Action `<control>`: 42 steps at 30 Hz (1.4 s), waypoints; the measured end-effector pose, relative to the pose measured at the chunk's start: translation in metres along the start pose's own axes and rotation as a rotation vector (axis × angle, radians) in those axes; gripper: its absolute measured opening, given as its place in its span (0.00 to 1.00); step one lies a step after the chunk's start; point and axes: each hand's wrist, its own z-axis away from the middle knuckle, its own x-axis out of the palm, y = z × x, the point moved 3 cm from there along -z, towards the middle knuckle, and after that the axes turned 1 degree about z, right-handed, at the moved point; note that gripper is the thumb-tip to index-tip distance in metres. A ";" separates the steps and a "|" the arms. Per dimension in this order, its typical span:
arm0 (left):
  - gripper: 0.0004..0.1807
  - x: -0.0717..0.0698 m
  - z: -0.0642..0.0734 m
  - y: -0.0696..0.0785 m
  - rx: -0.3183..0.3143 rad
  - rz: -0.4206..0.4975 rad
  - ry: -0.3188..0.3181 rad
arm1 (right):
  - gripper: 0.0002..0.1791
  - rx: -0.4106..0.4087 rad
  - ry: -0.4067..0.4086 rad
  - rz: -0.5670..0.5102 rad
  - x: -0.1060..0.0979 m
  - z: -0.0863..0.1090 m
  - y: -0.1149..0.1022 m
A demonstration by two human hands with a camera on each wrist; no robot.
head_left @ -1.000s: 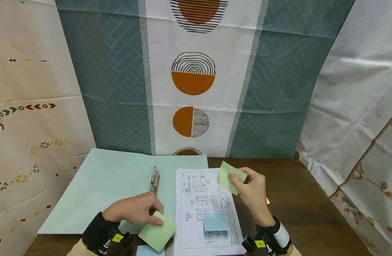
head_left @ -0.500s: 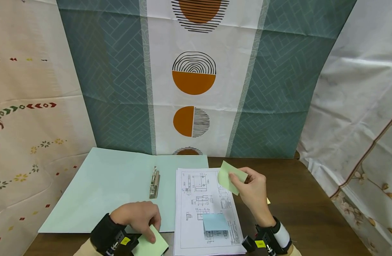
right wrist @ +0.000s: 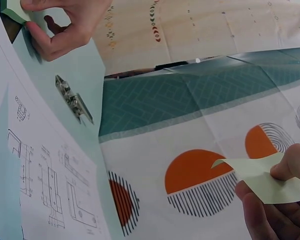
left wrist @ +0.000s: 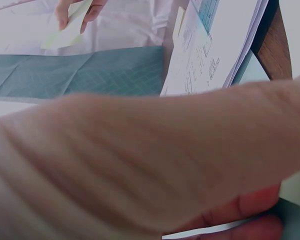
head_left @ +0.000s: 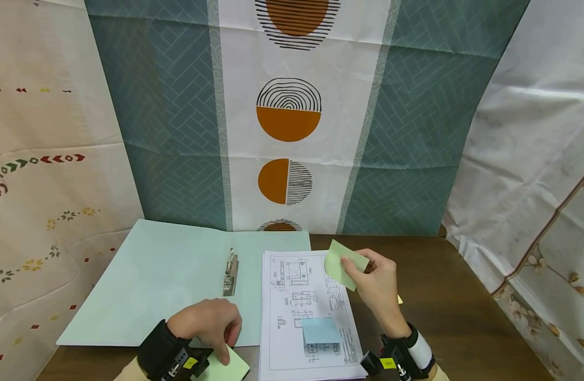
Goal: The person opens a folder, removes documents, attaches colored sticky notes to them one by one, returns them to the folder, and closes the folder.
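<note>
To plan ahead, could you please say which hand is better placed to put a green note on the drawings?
Probably the right hand: it holds a green note near the drawings, while the left hand is at the green pad.

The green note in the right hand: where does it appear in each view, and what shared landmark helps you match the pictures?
Head: green note right of centre, over the sheet's edge.
Left wrist: green note at the top, left of centre, looking paler.
Right wrist: green note at right, below mid-height.
Shared landmark: printed drawings.
</note>
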 end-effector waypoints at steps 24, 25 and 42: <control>0.03 -0.072 0.025 0.067 0.269 -0.025 0.781 | 0.04 -0.014 -0.016 -0.018 0.002 0.001 -0.002; 0.03 -0.074 0.025 0.070 0.280 -0.022 0.803 | 0.04 -0.015 -0.016 -0.020 0.002 0.001 -0.002; 0.10 -0.080 0.003 0.117 0.491 0.044 0.947 | 0.03 -0.129 -0.123 -0.048 0.007 0.006 -0.003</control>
